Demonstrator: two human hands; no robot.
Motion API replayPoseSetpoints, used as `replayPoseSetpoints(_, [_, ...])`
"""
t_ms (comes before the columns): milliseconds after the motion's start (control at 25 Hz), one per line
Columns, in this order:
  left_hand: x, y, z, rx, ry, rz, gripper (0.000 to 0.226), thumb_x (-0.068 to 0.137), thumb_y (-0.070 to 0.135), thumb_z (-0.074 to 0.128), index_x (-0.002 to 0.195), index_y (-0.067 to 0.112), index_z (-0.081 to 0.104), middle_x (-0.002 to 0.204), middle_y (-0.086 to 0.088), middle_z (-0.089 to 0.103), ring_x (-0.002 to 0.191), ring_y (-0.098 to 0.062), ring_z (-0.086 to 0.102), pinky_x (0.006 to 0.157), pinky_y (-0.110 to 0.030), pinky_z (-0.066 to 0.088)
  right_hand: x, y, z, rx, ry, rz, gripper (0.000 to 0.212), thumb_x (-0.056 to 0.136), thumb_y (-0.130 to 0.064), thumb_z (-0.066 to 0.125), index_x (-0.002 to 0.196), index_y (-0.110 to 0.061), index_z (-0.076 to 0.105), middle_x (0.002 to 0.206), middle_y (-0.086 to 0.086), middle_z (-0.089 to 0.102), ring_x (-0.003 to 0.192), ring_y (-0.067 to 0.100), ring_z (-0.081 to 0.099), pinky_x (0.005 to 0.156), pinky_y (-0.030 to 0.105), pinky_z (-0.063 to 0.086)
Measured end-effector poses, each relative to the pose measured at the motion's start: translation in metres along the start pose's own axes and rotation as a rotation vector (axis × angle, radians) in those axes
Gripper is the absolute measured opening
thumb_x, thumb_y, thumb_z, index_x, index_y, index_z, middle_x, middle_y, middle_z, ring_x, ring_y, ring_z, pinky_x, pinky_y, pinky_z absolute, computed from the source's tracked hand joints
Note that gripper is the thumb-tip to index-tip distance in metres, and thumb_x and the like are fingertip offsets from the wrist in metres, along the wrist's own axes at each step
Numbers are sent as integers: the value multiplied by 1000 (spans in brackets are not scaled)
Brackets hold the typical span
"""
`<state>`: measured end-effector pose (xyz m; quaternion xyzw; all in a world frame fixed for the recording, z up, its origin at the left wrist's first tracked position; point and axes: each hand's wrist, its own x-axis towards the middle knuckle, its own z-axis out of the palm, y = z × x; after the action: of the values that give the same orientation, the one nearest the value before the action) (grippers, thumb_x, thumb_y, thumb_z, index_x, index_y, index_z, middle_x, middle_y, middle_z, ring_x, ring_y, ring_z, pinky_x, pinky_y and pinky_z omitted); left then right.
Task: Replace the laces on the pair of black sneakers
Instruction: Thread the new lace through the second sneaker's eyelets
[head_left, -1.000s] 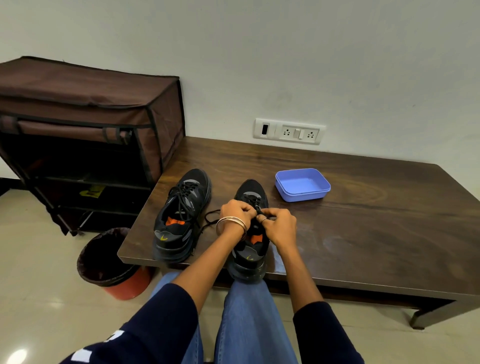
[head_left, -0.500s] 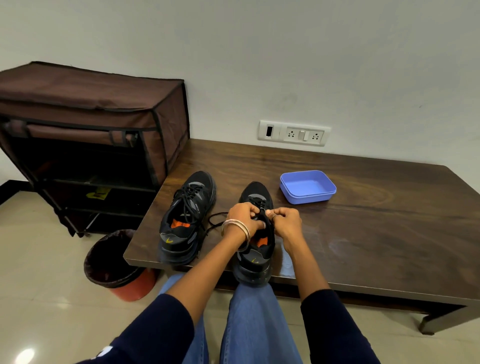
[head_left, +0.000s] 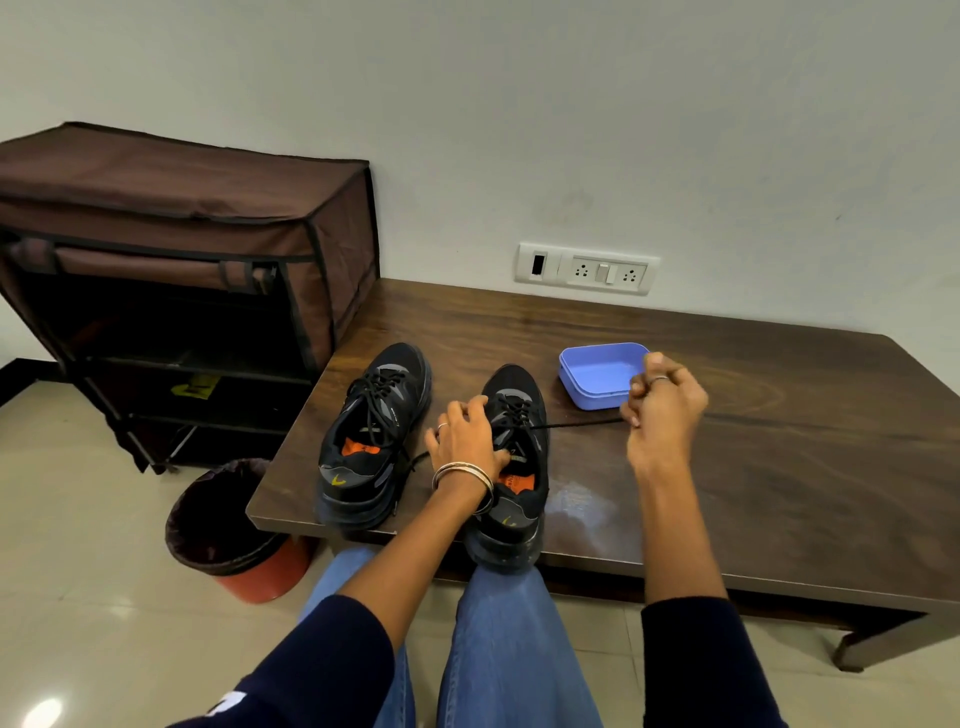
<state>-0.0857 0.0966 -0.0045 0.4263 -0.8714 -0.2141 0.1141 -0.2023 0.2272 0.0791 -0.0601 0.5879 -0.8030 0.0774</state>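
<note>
With my left hand (head_left: 464, 441) pressing the right sneaker (head_left: 511, 457) steady, my right hand (head_left: 662, 402) pinches the black lace (head_left: 582, 425); I'd pull straight, slowly, avoiding snags.

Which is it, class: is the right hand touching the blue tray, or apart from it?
Cannot tell. In the head view the right hand, pinching the lace, overlaps the blue tray's rim, so contact or gap stays hidden.
</note>
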Motion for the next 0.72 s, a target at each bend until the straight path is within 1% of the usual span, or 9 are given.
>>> replayPoseSetpoints(80, [1, -1, 1, -6, -24, 7, 77, 76, 35, 74, 141, 26, 33, 137, -1, 45, 130, -23, 40, 109, -45, 25, 0, 20, 5, -557, -223, -107, 10, 93, -24, 63, 89, -16, 69, 71, -4, 63, 63, 4, 57, 61, 22, 45])
replayPoseSetpoints(160, [2, -2, 1, -33, -45, 10, 77, 76, 35, 73, 141, 25, 33, 136, 4, 51, 130, -21, 41, 112, -46, 20, -1, 49, 8, -1028, -450, -33, 17, 88, -41, 68, 95, -26, 72, 87, -6, 68, 87, 11, 60, 79, 32, 50])
replayPoseSetpoints(240, [3, -3, 0, -44, -45, 1, 80, 75, 37, 74, 142, 25, 31, 133, 6, 54, 131, -20, 40, 114, -49, 16, -6, 64, 10, -1174, -495, 43, 18, 88, -44, 66, 88, -27, 73, 88, -2, 69, 90, 18, 59, 77, 34, 48])
replayPoseSetpoints(320, [3, -4, -1, -56, -41, -15, 82, 74, 38, 74, 142, 25, 30, 130, 7, 56, 131, -19, 39, 115, -52, 14, -6, 67, 11, -1149, -446, -8, 21, 92, -36, 64, 75, -24, 68, 81, 3, 68, 83, 22, 59, 69, 31, 43])
replayPoseSetpoints(400, [2, -4, -1, -91, -47, -32, 82, 74, 38, 75, 141, 26, 30, 127, 9, 57, 131, -18, 40, 115, -52, 13, -11, 56, 11, -905, -403, -68, 24, 96, -24, 58, 73, -19, 64, 79, 4, 67, 78, 19, 58, 67, 29, 40])
replayPoseSetpoints(520, [1, -5, 0, -158, -57, -56, 83, 73, 35, 75, 142, 27, 30, 126, 13, 56, 131, -17, 41, 115, -51, 15, -8, 18, 9, -63, -261, 53, 32, 101, -11, 42, 73, -17, 56, 77, 3, 65, 65, 12, 52, 52, 24, 31])
replayPoseSetpoints(600, [1, -7, 1, -185, -59, -59, 83, 72, 34, 75, 142, 26, 30, 126, 13, 56, 129, -18, 43, 113, -49, 19, -5, -6, 5, 280, -192, 85, 31, 104, -17, 38, 75, -19, 51, 68, 3, 64, 58, 14, 52, 47, 23, 27])
replayPoseSetpoints(640, [1, -7, 2, -194, -56, -58, 83, 72, 34, 75, 142, 26, 30, 126, 12, 56, 128, -18, 45, 113, -49, 22, -4, -14, 5, 274, -165, 63, 27, 104, -22, 42, 78, -20, 51, 61, 2, 59, 52, 13, 49, 45, 22, 26])
replayPoseSetpoints(720, [0, -6, 1, -209, -59, -54, 83, 73, 32, 75, 142, 25, 29, 127, 11, 56, 126, -18, 48, 111, -47, 25, 1, -8, 8, -48, -200, -15, 15, 98, -26, 56, 84, -19, 56, 60, 2, 54, 47, 8, 46, 46, 22, 32])
